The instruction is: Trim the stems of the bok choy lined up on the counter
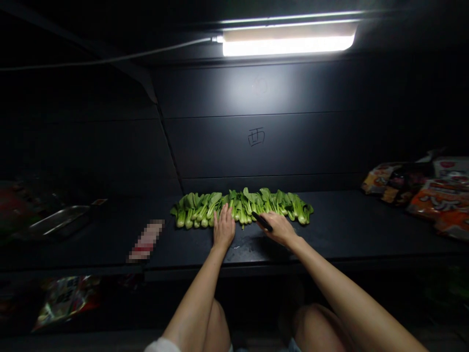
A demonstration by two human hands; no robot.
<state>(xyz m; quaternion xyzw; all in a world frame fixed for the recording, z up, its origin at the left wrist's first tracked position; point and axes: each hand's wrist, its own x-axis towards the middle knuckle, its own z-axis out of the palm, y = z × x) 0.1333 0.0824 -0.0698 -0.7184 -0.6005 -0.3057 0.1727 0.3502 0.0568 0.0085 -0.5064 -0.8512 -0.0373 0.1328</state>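
Observation:
A row of bok choy [201, 208] lies on the dark shelf [330, 239], leaves toward the back panel and pale stem ends toward me. My left hand [224, 227] rests against the front of the row near its middle, fingers stretched out over the stems and gripping nothing. To its right, my right hand [280, 227] is closed around a slim black object [262, 222] held at a slant close to the stems. What kind of object it is, I cannot make out. Small wet marks show on the shelf between the hands.
Bagged goods [443, 200] are piled at the right. A metal tray [60, 220] and a blurred-out card [146, 240] lie at the left. Below is another package [66, 298]. A lit lamp [289, 45] hangs above the back panel [220, 146].

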